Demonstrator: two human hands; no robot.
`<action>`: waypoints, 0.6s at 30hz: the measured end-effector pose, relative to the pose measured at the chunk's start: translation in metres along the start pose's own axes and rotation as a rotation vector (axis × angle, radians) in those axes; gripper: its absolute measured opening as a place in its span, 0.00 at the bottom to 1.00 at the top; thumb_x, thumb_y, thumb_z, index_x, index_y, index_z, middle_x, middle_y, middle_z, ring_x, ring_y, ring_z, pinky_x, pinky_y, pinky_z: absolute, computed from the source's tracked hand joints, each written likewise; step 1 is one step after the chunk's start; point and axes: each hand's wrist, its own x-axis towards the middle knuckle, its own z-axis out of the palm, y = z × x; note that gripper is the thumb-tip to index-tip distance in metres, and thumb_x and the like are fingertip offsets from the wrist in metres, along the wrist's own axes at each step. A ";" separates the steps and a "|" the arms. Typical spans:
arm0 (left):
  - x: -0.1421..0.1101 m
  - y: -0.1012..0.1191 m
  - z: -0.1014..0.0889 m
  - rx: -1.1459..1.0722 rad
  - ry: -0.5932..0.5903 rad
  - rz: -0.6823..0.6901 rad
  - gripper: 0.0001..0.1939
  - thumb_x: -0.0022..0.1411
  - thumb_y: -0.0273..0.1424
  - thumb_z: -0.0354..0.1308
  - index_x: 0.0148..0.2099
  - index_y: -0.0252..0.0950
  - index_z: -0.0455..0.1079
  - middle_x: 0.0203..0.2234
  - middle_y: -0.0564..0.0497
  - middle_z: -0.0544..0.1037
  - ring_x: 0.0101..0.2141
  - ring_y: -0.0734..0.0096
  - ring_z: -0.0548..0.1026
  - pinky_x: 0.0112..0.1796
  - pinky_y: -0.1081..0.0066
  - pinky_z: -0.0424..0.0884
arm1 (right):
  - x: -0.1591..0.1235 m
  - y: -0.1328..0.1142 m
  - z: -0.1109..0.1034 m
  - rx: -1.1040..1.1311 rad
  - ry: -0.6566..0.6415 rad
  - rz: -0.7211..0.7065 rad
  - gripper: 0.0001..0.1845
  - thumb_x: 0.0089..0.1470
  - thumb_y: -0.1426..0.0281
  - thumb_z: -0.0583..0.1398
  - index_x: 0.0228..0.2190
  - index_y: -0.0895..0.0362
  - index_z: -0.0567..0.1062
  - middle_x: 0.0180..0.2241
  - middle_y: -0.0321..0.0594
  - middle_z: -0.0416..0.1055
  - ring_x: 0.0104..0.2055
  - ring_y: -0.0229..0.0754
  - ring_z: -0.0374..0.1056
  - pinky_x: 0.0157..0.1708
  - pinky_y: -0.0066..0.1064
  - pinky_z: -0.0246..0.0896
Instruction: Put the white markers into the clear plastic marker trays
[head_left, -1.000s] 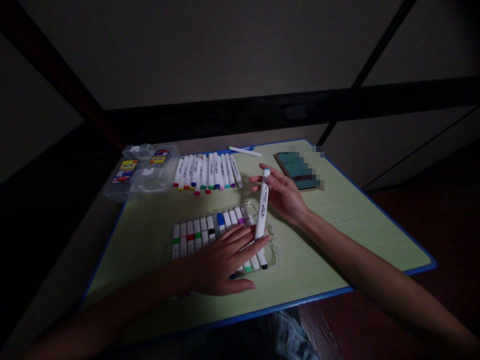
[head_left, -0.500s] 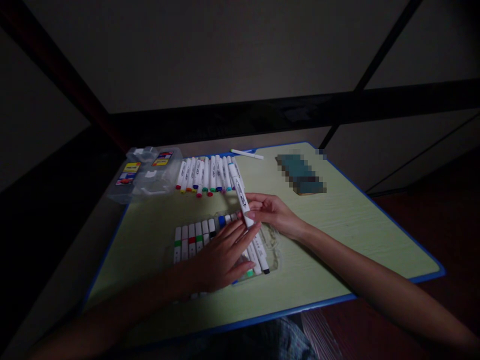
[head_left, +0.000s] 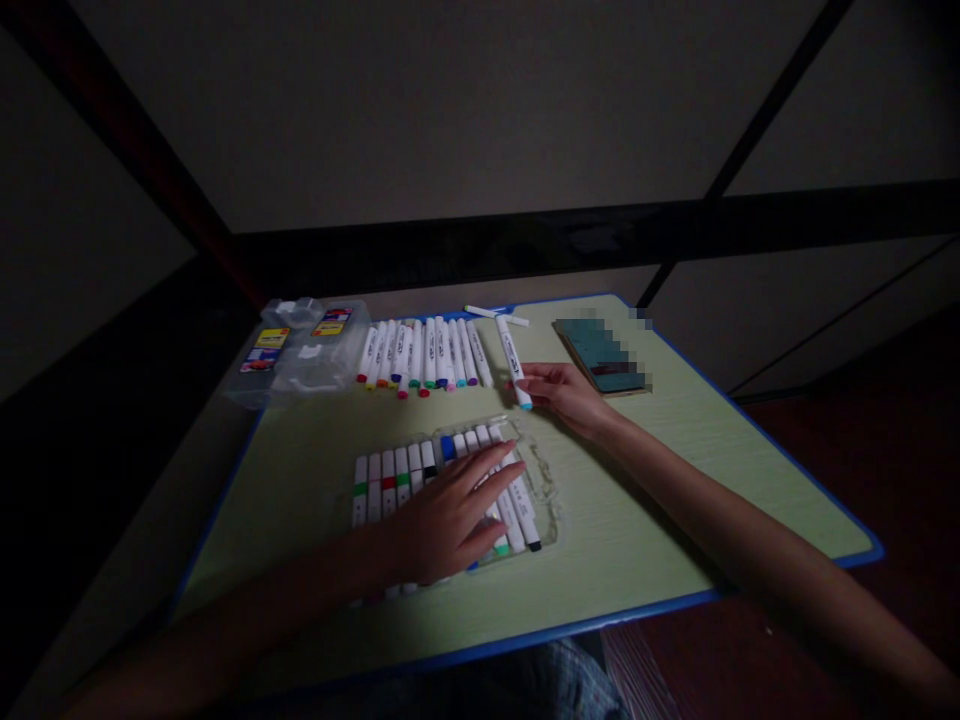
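The right hand (head_left: 566, 395) pinches a marker (head_left: 511, 352) beside the loose row (head_left: 430, 352); the left hand (head_left: 450, 512), fingers spread, lies across the tray (head_left: 550, 515). A slack pinch could drop the marker, knocking the row askew.

a pale green table (head_left: 300, 480) bears markers (head_left: 430, 352), tray (head_left: 553, 512), case (head_left: 309, 375).

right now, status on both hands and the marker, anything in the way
Right hand gripping white marker, light-blue end toward wearer. Left hand spread over plastic tray, partly hiding its markers. Loose marker row left of the held one.
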 end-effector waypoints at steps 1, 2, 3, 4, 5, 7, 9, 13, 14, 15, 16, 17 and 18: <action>0.000 0.000 0.000 0.005 0.001 0.005 0.27 0.60 0.27 0.47 0.60 0.31 0.47 0.59 0.38 0.51 0.60 0.58 0.48 0.56 0.56 0.56 | 0.006 0.001 -0.003 -0.036 0.009 -0.004 0.18 0.37 0.63 0.63 0.31 0.61 0.76 0.27 0.40 0.74 0.26 0.34 0.65 0.28 0.26 0.59; 0.000 0.000 0.000 0.011 0.001 0.008 0.26 0.60 0.27 0.47 0.60 0.30 0.48 0.59 0.37 0.52 0.60 0.59 0.49 0.56 0.56 0.56 | 0.011 0.002 -0.005 -0.063 0.013 -0.009 0.18 0.37 0.63 0.63 0.31 0.61 0.77 0.26 0.39 0.73 0.25 0.34 0.64 0.27 0.26 0.58; 0.000 0.000 0.000 0.016 0.000 0.012 0.25 0.60 0.27 0.47 0.59 0.29 0.49 0.59 0.37 0.52 0.60 0.59 0.49 0.56 0.56 0.56 | 0.017 0.004 -0.006 -0.092 0.017 -0.014 0.17 0.36 0.63 0.63 0.30 0.61 0.77 0.24 0.38 0.72 0.24 0.33 0.63 0.26 0.26 0.57; 0.000 0.000 0.000 0.020 -0.003 0.015 0.24 0.60 0.27 0.47 0.59 0.28 0.50 0.59 0.37 0.53 0.60 0.59 0.49 0.56 0.57 0.56 | 0.023 0.005 -0.007 -0.122 0.021 -0.019 0.17 0.36 0.64 0.62 0.29 0.62 0.77 0.23 0.37 0.71 0.23 0.33 0.61 0.25 0.25 0.56; 0.000 0.000 0.000 0.022 -0.004 0.016 0.24 0.60 0.27 0.47 0.58 0.28 0.51 0.58 0.36 0.53 0.59 0.59 0.50 0.56 0.57 0.56 | 0.028 0.007 -0.007 -0.157 0.024 -0.025 0.16 0.36 0.64 0.62 0.29 0.62 0.77 0.21 0.36 0.70 0.22 0.32 0.59 0.23 0.25 0.54; 0.001 0.001 0.000 0.021 -0.009 0.012 0.24 0.60 0.28 0.47 0.58 0.29 0.52 0.58 0.37 0.54 0.59 0.59 0.51 0.56 0.57 0.57 | 0.037 0.010 -0.007 -0.233 0.034 -0.037 0.15 0.36 0.65 0.61 0.27 0.63 0.77 0.18 0.35 0.68 0.19 0.31 0.56 0.20 0.24 0.49; 0.001 0.002 -0.001 0.018 -0.008 0.006 0.23 0.60 0.28 0.47 0.58 0.30 0.52 0.57 0.38 0.55 0.58 0.59 0.53 0.55 0.56 0.57 | 0.045 0.012 -0.007 -0.309 0.053 -0.051 0.15 0.38 0.65 0.60 0.27 0.63 0.78 0.17 0.34 0.66 0.18 0.30 0.53 0.19 0.24 0.46; 0.002 0.002 -0.002 0.018 -0.004 0.021 0.23 0.61 0.28 0.47 0.57 0.30 0.53 0.57 0.37 0.56 0.58 0.58 0.53 0.55 0.55 0.58 | 0.058 0.011 -0.006 -0.455 0.087 -0.069 0.15 0.40 0.66 0.58 0.28 0.64 0.78 0.15 0.33 0.64 0.18 0.31 0.52 0.19 0.24 0.44; 0.002 0.002 -0.002 0.020 -0.002 0.025 0.23 0.60 0.28 0.47 0.57 0.30 0.53 0.57 0.38 0.57 0.58 0.58 0.53 0.55 0.55 0.58 | 0.060 0.010 -0.006 -0.488 0.089 -0.070 0.15 0.41 0.67 0.57 0.27 0.64 0.78 0.14 0.33 0.63 0.18 0.31 0.52 0.20 0.25 0.45; 0.002 0.002 -0.001 0.022 -0.003 0.026 0.22 0.60 0.29 0.47 0.57 0.30 0.53 0.56 0.38 0.57 0.58 0.58 0.53 0.55 0.55 0.58 | 0.063 0.009 -0.006 -0.519 0.087 -0.071 0.15 0.41 0.67 0.57 0.26 0.64 0.78 0.14 0.33 0.63 0.18 0.31 0.53 0.20 0.25 0.45; 0.002 0.001 -0.001 0.024 -0.005 0.027 0.22 0.60 0.29 0.47 0.57 0.30 0.53 0.56 0.38 0.57 0.57 0.58 0.54 0.55 0.55 0.58 | 0.065 0.007 -0.005 -0.548 0.080 -0.071 0.14 0.41 0.68 0.56 0.25 0.64 0.78 0.13 0.33 0.63 0.18 0.31 0.53 0.20 0.25 0.45; 0.002 0.001 -0.001 0.026 -0.008 0.027 0.22 0.60 0.29 0.47 0.57 0.30 0.53 0.56 0.38 0.57 0.57 0.58 0.54 0.55 0.56 0.57 | 0.067 0.006 -0.004 -0.576 0.070 -0.072 0.13 0.41 0.68 0.56 0.24 0.64 0.78 0.13 0.34 0.63 0.18 0.31 0.53 0.20 0.25 0.45; 0.002 0.001 -0.001 0.029 -0.012 0.028 0.22 0.60 0.29 0.47 0.56 0.30 0.54 0.56 0.38 0.57 0.57 0.58 0.54 0.55 0.56 0.57 | 0.069 0.005 -0.003 -0.602 0.057 -0.074 0.13 0.40 0.69 0.57 0.23 0.64 0.78 0.13 0.34 0.62 0.18 0.31 0.53 0.21 0.25 0.45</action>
